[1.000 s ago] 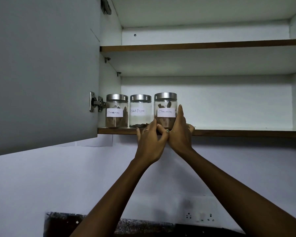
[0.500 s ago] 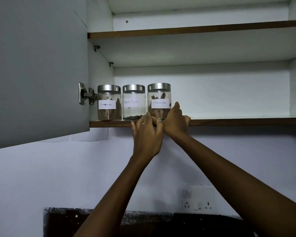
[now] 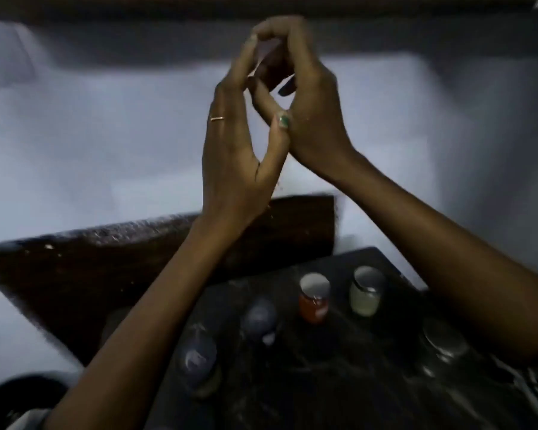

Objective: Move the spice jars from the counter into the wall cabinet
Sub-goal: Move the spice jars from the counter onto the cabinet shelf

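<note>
**Between jars: hands empty above the counter**

Now, nearest the camera, several spice jars are waiting on the dark counter (image 3: 292,383): two blurred jars with greyish lids (image 3: 196,355) on the left, a red-filled jar (image 3: 313,301) and a pale-filled jar (image 3: 365,294) in the middle, and a dark jar (image 3: 444,347) under the right forearm. So the step in hand looks like going back for another jar. Further up, the left hand (image 3: 239,141) and right hand (image 3: 311,100) are touching each other, fingers loosely curled, gripping nothing that I can make out. The next move is likely calling for lowering one hand onto a jar. Both forearms are crossing over the jars, partly hiding them. Beyond, the wall (image 3: 106,135) is blurring; the cabinet's underside (image 3: 168,7) is just showing at the top.
</note>
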### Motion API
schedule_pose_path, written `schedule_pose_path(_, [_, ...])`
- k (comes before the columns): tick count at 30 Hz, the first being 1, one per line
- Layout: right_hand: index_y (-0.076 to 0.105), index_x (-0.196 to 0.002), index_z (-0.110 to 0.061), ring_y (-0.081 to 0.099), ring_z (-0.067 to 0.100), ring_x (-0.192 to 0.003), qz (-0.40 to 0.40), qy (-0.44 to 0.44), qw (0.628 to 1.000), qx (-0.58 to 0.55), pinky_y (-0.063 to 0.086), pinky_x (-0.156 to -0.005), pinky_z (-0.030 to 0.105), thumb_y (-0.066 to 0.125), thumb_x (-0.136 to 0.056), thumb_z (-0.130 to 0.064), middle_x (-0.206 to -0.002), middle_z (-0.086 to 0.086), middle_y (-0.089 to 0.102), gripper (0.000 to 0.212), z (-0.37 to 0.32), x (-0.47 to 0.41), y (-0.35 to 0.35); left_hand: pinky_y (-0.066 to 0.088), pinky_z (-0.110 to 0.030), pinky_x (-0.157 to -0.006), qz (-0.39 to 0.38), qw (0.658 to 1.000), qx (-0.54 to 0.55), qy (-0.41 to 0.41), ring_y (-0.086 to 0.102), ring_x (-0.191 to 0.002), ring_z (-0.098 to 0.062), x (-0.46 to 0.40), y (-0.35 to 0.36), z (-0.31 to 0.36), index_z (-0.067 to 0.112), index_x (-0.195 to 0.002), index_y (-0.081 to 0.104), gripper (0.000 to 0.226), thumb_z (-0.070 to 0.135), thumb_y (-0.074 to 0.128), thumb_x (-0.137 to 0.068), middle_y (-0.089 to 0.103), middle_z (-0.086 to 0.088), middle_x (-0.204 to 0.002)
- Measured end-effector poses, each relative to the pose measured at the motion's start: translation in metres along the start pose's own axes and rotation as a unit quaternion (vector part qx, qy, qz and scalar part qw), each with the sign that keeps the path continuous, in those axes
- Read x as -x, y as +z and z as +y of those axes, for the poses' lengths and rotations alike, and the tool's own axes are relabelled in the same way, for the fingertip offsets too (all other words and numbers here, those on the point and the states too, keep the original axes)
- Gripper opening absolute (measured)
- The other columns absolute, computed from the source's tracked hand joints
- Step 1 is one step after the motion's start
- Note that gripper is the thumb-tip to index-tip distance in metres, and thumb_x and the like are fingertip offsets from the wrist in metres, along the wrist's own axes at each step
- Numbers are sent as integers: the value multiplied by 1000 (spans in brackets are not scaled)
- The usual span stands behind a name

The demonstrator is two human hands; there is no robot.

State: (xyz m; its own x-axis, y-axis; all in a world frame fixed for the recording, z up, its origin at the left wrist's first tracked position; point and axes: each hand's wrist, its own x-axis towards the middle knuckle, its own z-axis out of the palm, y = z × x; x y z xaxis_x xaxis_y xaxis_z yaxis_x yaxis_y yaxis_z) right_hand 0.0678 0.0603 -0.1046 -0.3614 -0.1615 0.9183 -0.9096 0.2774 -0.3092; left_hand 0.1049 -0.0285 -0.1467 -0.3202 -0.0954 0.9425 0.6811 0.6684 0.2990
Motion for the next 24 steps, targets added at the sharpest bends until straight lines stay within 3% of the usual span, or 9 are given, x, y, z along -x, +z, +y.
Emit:
schedule_pose_path(3, [52,-116,-8,63,15,-77,-22,47,998,40,50,-68,19,61,-84,-11,-84,7,64,33,20,46,-33,40,-38,-106,-52,997,44,-31,45,-129,-18,42,30,12,-2,-137,35,53,23,48,-92,43,-6,-139])
schedule_pose_path(5, [53,-113,-13,61,12,-77,-49,97,992,58,50,-69,21,58,-84,-12,-82,2,63,29,35,79,-53,40,-38,-106,-95,990,75,-77,46,-128,-17,71,51,19,0,-137,37,53,23,48,-92,47,-9,-138])
schedule_pose_path(9, [55,-108,-18,59,9,-76,-90,214,968,99,49,-70,25,56,-84,-17,-80,-9,59,24,69,144,-94,40,-39,-106,-198,957,135,-162,46,-128,-14,126,99,34,4,-139,37,52,23,50,-93,48,-8,-138])
schedule_pose_path(12, [55,-107,-24,59,9,-81,-138,276,941,140,49,-72,24,58,-85,-20,-86,-7,62,22,94,184,-126,41,-40,-106,-274,926,175,-193,46,-128,-16,159,132,42,5,-140,36,51,26,50,-95,48,-9,-139])
schedule_pose_path(15, [55,-114,-22,58,16,-95,-225,334,901,162,50,-84,35,63,-85,-17,-103,-1,63,30,124,224,-161,43,-33,-103,-363,876,206,-244,52,-120,-13,189,167,48,10,-139,37,50,29,50,-96,53,-7,-134])
schedule_pose_path(18, [43,-130,-22,48,28,-117,-322,439,818,186,42,-98,53,68,-82,-19,-127,9,50,55,151,268,-192,35,-31,-109,-466,818,190,-279,46,-129,-23,225,198,47,8,-143,30,58,33,51,-95,46,-14,-142])
schedule_pose_path(21, [32,-135,-32,40,17,-116,-330,523,766,174,37,-102,47,79,-69,-36,-131,0,43,81,164,315,-215,27,-32,-111,-568,746,149,-314,31,-140,-28,262,222,36,9,-149,15,81,38,61,-88,27,-16,-153])
schedule_pose_path(24, [32,-138,-25,44,19,-120,-306,604,720,151,36,-103,38,85,-61,-32,-136,2,43,93,179,363,-231,25,-41,-117,-649,669,122,-343,23,-143,-29,298,244,26,10,-150,5,101,32,73,-79,17,-15,-157])
